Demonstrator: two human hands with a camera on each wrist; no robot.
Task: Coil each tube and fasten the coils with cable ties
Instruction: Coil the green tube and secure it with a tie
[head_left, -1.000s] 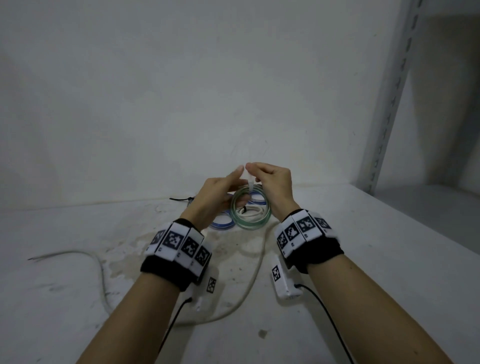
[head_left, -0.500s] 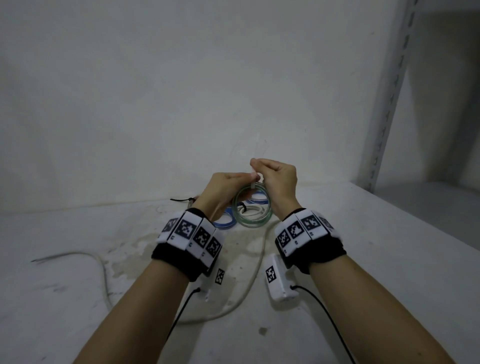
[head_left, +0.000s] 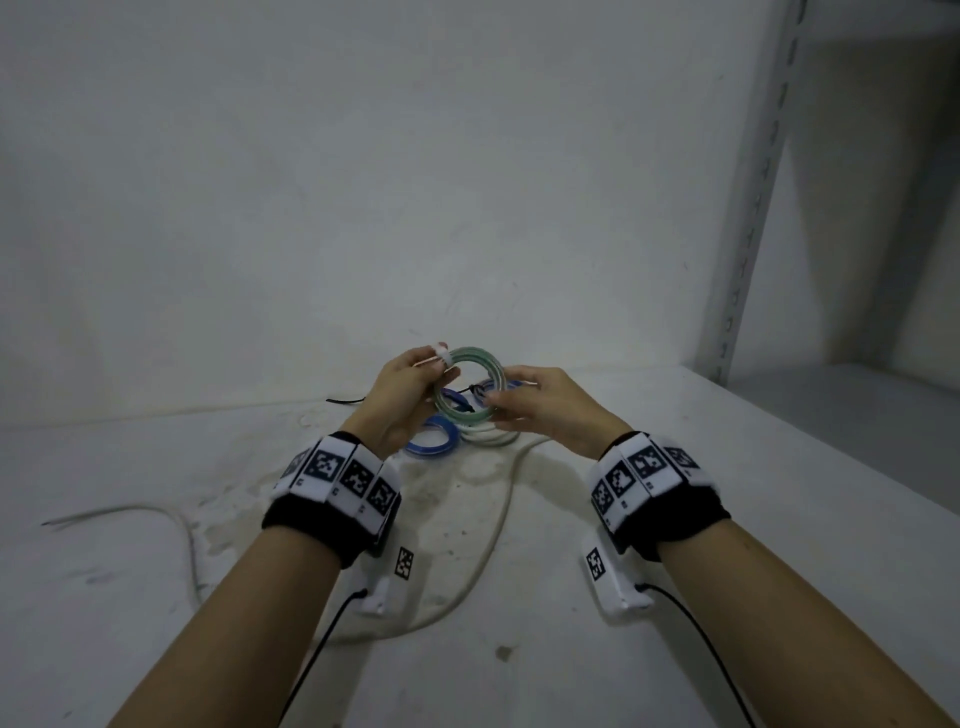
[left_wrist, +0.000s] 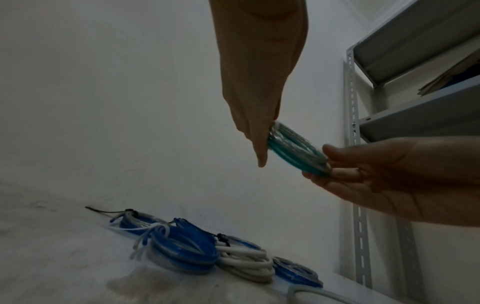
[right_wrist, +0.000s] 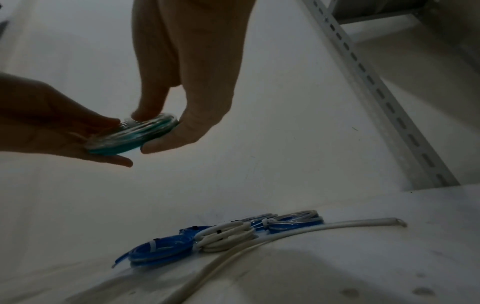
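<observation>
- White stained tabletop carries tied blue tube coils, a white tube coil and a loose white tube.
- Left hand and right hand pinch opposite edges of a green translucent tube coil, held above the tabletop.
- A white cable tie wraps the coil at the left fingertips.

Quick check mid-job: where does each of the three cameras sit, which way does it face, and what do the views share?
Head: worn on the head, looks forward and down at the green coil, both forearms, left hand and right hand.
Left wrist: low on the left wrist, looks along the left hand toward the wall and metal rack.
Right wrist: looks along the right hand toward the same wall.
Shared: all three show the green coil; both wrist views show the tied blue coils.
</observation>
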